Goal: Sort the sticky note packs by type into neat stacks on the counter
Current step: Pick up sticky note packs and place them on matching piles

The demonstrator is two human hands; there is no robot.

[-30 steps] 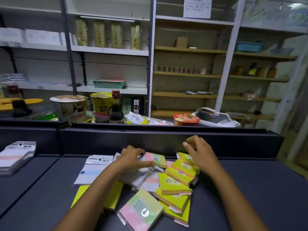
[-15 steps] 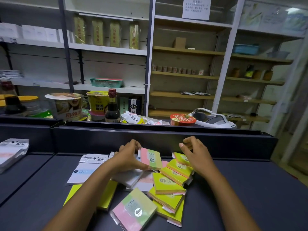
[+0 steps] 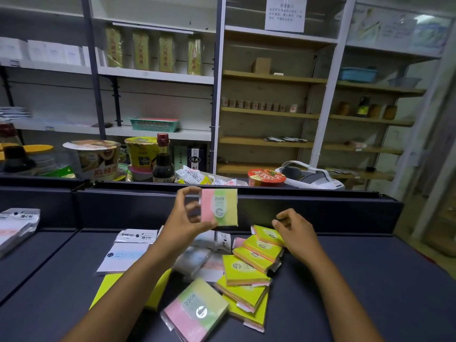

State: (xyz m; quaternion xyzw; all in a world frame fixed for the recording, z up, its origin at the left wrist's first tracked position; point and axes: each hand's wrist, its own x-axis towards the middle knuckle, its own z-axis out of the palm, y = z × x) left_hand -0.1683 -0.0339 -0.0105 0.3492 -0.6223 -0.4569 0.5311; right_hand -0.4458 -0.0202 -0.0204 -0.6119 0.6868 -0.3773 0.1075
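While the left hand (image 3: 183,224) holds a pink, green and yellow pack marked 2209 (image 3: 219,207) upright above the dark counter (image 3: 370,280), pinched between thumb below and fingers at its top left edge, the right hand (image 3: 296,229) rests at the far end of a row of yellow-green packs (image 3: 249,270), its fingers curled loosely against the topmost one — whether it actually grips that pack cannot be told. The yellow-green packs lie fanned and overlapping, running from near the right hand toward the front of the counter. A second pack marked 2209 (image 3: 197,308) lies flat at the near edge of the pile, tilted, touching the lowest yellow-green packs. Left of the row, under and beside the left forearm, sit several white and pale-blue packs (image 3: 123,255) in clear wrapping, and a flat yellow pad (image 3: 106,287) lies partly beneath the arm. At the far left, well apart from the pile, a stack of white packs (image 3: 17,225) rests on the adjoining counter section. Behind the raised counter ledge stand instant noodle bowls (image 3: 95,159), a dark sauce bottle (image 3: 162,161) with a red cap, a red-lidded bowl (image 3: 266,177) and a white device (image 3: 311,178) — and beyond them, shelves (image 3: 271,77) with a few boxes and jars.
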